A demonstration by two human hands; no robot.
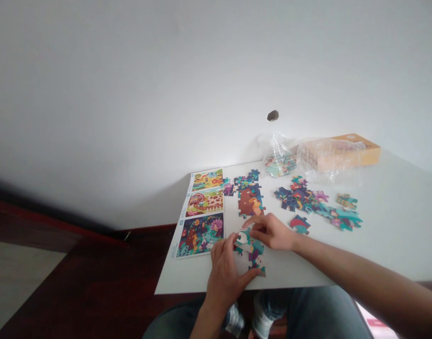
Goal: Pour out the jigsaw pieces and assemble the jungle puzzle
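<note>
A teal jigsaw puzzle piece [243, 239] with a white patch is tilted up from the table between both hands. My right hand [274, 230] pinches its right side between thumb and fingers. The fingertips of my left hand [224, 270] hold its left edge, while the left thumb rests on the lower end of a small joined strip of puzzle pieces [257, 260]. Directly above lies a joined section with a brown bear [247, 200], with dark blue pieces [247, 179] at its top. My fingers partly cover the pieces between the hands.
A printed picture sheet [176, 239] lies at the left. Loose puzzle pieces [304, 197] are heaped on the right, with a red and teal piece [299, 224] nearer. Against the wall are a clear bag of pieces [280, 165] and an orange box [369, 153] under clear plastic.
</note>
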